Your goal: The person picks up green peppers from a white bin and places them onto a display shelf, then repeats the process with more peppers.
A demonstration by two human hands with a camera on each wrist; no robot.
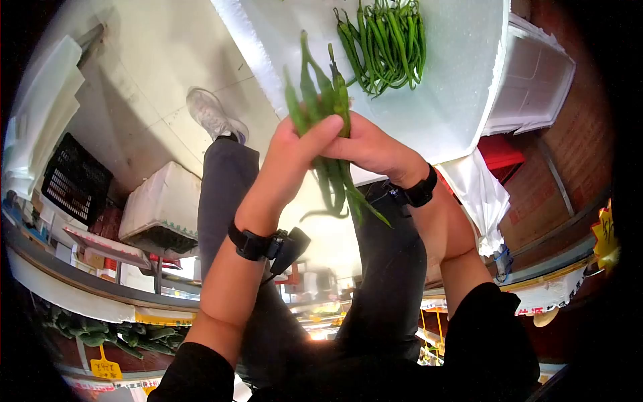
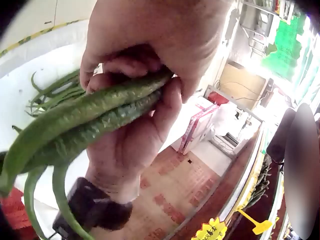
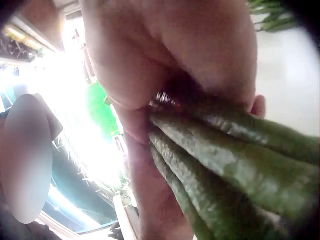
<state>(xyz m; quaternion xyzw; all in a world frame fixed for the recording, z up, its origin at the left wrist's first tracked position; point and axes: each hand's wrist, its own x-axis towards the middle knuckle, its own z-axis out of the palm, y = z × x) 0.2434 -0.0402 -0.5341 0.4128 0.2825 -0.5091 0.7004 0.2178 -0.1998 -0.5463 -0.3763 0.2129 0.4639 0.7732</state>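
In the head view, a small bunch of long green chili peppers (image 1: 327, 100) is held between both hands, tips pointing up and down past the fingers. My left hand (image 1: 289, 153) grips the bunch from the left, its thumb laid across the peppers. From the right, my right hand (image 1: 376, 149) holds the same bunch, overlapping the left. The left wrist view shows the peppers (image 2: 85, 120) sticking out from between the two hands. Close up in the right wrist view, several thick peppers (image 3: 220, 160) emerge below the right palm.
A white foam box (image 1: 455, 74) stands ahead, with a pile of green chili peppers (image 1: 388, 47) laid side by side in it. Another foam box (image 1: 161, 208) and a black crate (image 1: 77, 177) are at the left. Dark green vegetables (image 1: 100, 331) lie on a shelf lower left.
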